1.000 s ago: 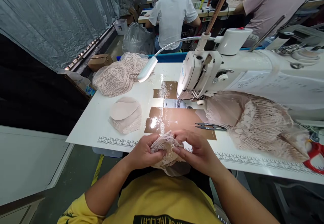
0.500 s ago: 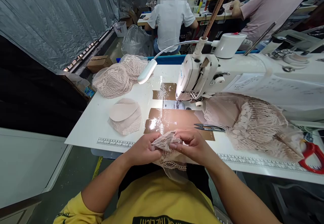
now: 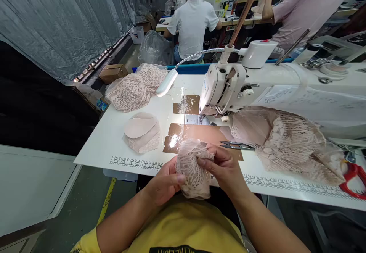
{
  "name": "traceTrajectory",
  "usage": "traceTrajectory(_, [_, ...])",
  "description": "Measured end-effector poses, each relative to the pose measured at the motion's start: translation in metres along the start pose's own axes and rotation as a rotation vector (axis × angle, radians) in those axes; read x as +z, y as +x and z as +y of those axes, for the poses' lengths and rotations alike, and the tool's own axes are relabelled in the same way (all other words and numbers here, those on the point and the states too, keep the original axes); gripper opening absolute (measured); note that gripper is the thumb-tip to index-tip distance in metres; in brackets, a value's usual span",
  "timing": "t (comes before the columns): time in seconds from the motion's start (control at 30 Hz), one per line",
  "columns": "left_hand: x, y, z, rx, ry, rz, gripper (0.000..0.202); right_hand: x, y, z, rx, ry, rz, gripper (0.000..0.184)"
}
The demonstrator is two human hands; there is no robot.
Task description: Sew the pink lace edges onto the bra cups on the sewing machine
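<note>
My left hand (image 3: 165,181) and my right hand (image 3: 225,168) both grip a pale pink lace piece (image 3: 192,168) at the table's near edge, in front of my chest. The lace bulges into a rounded cup shape between my fingers. Thread snips (image 3: 236,145) lie on the table just beyond my right hand. A white sewing machine (image 3: 225,87) stands behind, its needle area over brown tape patches (image 3: 197,132).
A stack of pink cup pieces (image 3: 141,130) lies to the left, with a lace heap (image 3: 134,87) further back. A large lace pile (image 3: 286,140) sits under the machine arm on the right, red scissors (image 3: 354,174) beyond. Two people sit at machines behind.
The lace piece has been turned and opened out from a flat crumple into a rounded cup, lifted slightly higher. My left hand has shifted under it.
</note>
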State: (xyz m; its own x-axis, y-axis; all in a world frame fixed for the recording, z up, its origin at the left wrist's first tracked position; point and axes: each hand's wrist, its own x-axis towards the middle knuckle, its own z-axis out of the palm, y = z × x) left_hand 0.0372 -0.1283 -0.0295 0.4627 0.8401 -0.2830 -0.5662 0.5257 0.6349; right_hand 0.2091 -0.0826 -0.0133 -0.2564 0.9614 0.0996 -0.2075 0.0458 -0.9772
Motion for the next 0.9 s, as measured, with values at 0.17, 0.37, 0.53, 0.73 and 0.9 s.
traceTrajectory(0.17, [-0.012,-0.008,-0.001,-0.002,0.212,0.075,0.019,-0.016,-0.002,-0.003,-0.006,0.041,0.156,0.020])
traceTrajectory(0.37, [-0.025,-0.019,0.045,0.494,0.743,0.131,0.032,-0.022,-0.005,-0.013,0.026,-0.232,-0.102,0.014])
traceTrajectory(0.53, [-0.003,-0.008,0.063,0.326,1.145,-0.096,0.050,-0.001,-0.006,-0.021,-0.090,-0.451,-0.396,0.007])
traceTrajectory(0.73, [-0.002,0.004,0.053,0.176,0.963,-0.190,0.020,0.001,-0.002,-0.020,-0.233,-0.589,-0.197,0.012])
traceTrajectory(0.9, [0.001,0.009,0.057,0.189,0.955,-0.156,0.022,0.003,0.003,-0.019,-0.255,-0.622,-0.070,0.012])
